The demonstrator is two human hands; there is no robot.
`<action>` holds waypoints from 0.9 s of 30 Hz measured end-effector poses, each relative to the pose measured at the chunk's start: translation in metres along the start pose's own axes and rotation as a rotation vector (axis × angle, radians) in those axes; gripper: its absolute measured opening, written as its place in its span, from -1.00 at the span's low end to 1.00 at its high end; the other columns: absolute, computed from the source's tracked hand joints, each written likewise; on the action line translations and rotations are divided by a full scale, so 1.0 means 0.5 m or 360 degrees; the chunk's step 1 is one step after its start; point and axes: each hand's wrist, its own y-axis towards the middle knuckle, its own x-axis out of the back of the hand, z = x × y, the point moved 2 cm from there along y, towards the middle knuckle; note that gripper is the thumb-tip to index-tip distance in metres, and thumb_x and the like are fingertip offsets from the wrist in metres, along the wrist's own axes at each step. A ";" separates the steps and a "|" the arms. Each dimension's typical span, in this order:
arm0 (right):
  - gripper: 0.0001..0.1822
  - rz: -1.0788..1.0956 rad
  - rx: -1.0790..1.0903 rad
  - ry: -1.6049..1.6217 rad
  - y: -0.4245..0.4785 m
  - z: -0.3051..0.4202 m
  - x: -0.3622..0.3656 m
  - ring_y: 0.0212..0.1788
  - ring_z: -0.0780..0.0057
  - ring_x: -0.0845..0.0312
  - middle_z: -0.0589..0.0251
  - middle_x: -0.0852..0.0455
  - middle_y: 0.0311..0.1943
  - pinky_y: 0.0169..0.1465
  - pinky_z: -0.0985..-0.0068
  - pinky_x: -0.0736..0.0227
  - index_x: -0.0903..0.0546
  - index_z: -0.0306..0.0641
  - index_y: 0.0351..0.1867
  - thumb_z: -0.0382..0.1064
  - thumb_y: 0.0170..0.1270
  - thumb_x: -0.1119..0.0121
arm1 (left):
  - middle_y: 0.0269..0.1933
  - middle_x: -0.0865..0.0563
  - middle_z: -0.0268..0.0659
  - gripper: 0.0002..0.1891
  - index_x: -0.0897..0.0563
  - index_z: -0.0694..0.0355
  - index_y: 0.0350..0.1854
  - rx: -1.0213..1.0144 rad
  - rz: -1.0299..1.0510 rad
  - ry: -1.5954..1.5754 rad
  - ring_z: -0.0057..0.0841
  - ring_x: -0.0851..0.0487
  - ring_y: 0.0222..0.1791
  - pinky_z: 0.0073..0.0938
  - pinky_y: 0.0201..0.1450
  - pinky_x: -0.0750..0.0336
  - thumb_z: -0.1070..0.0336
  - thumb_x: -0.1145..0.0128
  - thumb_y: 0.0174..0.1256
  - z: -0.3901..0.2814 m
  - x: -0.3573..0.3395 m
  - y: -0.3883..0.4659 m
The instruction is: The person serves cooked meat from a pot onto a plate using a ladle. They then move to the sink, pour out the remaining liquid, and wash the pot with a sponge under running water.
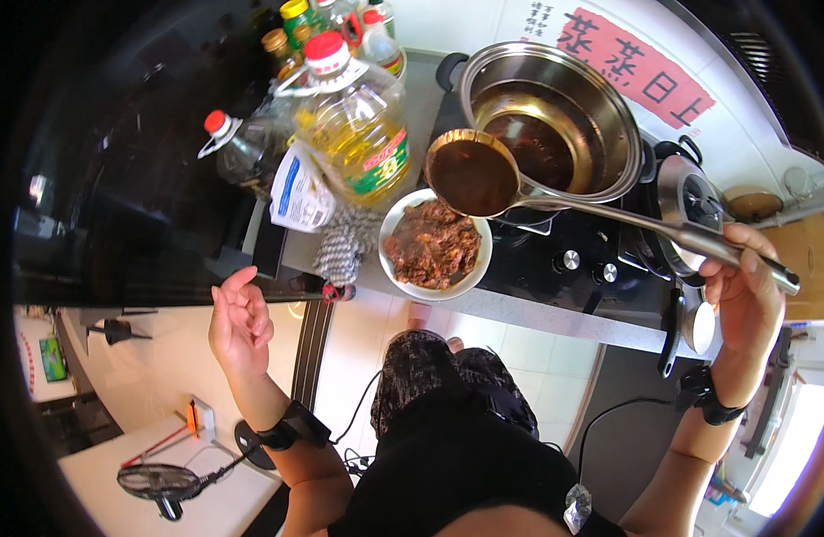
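My right hand point(747, 288) grips the steel handle of a large ladle point(471, 173), whose bowl is full of dark brown liquid. The ladle's bowl is over the gap between a white bowl of cooked meat in brown sauce point(437, 245) and a deep steel pot point(553, 121). More dark liquid lies at the bottom of the pot, which is on the black glass hob point(532, 265). My left hand point(240, 325) is raised to the left of the counter, holding nothing, its fingers loosely curled and apart.
Left of the bowl are a large cooking-oil bottle point(358, 127), a white pouch point(303, 191), a checked cloth point(344, 248) and a dark bottle with a red cap point(240, 151). Several more bottles are behind. A lidded pan point(687, 194) and a black-handled utensil point(671, 332) are at the right.
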 end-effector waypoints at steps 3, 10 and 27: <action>-0.63 0.0074 -0.0094 -0.0047 -0.009 -0.044 -0.026 -0.54 0.46 -0.58 -0.06 -0.68 -0.45 -0.43 0.62 -0.51 -0.55 -0.54 -0.09 -0.24 0.17 -0.12 | -0.41 -0.52 -0.39 -0.49 -0.47 0.35 0.06 0.0013 -0.0137 -0.0001 -0.80 -0.21 -0.71 -0.82 -0.76 0.01 -0.04 0.30 0.48 0.007 0.025 -0.070; -0.72 0.0219 -0.0389 -0.0292 -0.051 -0.158 -0.100 -0.34 0.54 -0.63 0.10 -0.70 -0.31 -0.24 0.64 -0.54 -0.61 -0.43 -0.08 -0.39 0.18 -0.18 | -0.44 -0.53 -0.37 -0.51 -0.49 0.35 0.03 0.0073 -0.0270 0.0041 -0.78 -0.19 -0.72 -0.82 -0.77 0.02 -0.02 0.30 0.49 0.006 0.036 -0.167; -0.64 0.0712 0.1049 -0.1338 -0.151 -0.165 -0.185 -0.46 0.33 -0.54 0.11 -0.57 -0.36 -0.44 0.49 -0.48 -0.66 -0.27 -0.22 -0.47 -0.18 -0.32 | -0.46 -0.47 -0.39 -0.52 -0.50 0.31 0.05 0.0156 0.0028 0.0023 -0.80 -0.20 -0.69 -0.82 -0.72 -0.01 -0.03 0.29 0.48 -0.009 0.022 -0.080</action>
